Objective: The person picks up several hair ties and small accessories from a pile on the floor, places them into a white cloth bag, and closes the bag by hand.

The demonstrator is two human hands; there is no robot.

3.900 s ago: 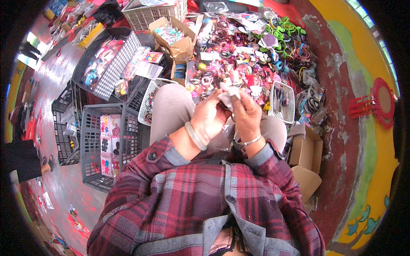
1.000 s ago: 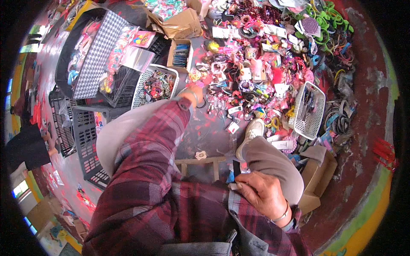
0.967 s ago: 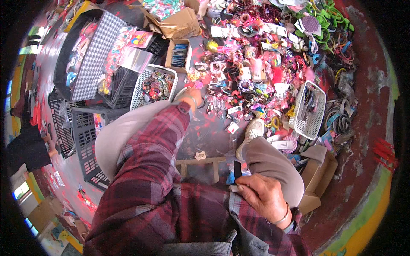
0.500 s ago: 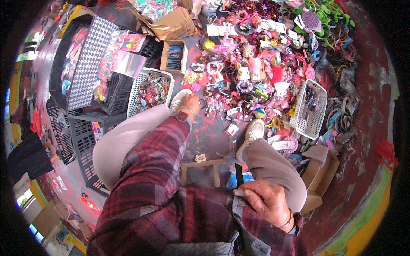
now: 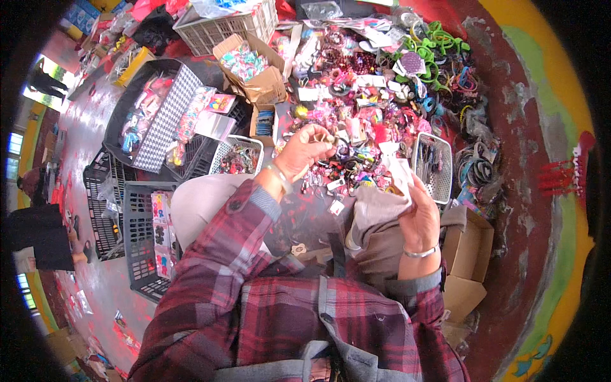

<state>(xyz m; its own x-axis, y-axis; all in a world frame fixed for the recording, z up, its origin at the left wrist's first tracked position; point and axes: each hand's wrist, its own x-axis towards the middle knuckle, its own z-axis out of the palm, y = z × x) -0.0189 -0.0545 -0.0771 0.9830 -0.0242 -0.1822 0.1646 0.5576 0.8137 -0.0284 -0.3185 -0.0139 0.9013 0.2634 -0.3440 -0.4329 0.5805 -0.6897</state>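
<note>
My left hand (image 5: pixel 298 156) is raised over the near edge of a heap of hair accessories (image 5: pixel 347 118). Its thumb and fingers are pinched together at a small, ring-like thing too small to name. On the right, my right hand (image 5: pixel 421 219) holds a white card (image 5: pixel 400 173) upright between thumb and fingers, above my right knee. Past the left hand stands a white basket (image 5: pixel 259 148) of mixed small bands. Beyond the right hand is a second white basket (image 5: pixel 449 162) with dark slim pieces in it.
A grey crate (image 5: pixel 143 232) with carded items stands at my left. Behind it sits a houndstooth-patterned box (image 5: pixel 168 114). An open cardboard box (image 5: pixel 474 245) lies at my right. Green headbands (image 5: pixel 442 41) and a large beige crate (image 5: pixel 226 32) are at the back.
My left hand has risen from the floor by my left shoe, now pinching something small. My right hand has moved forward from my lap and now holds the white card. The view has shifted.
</note>
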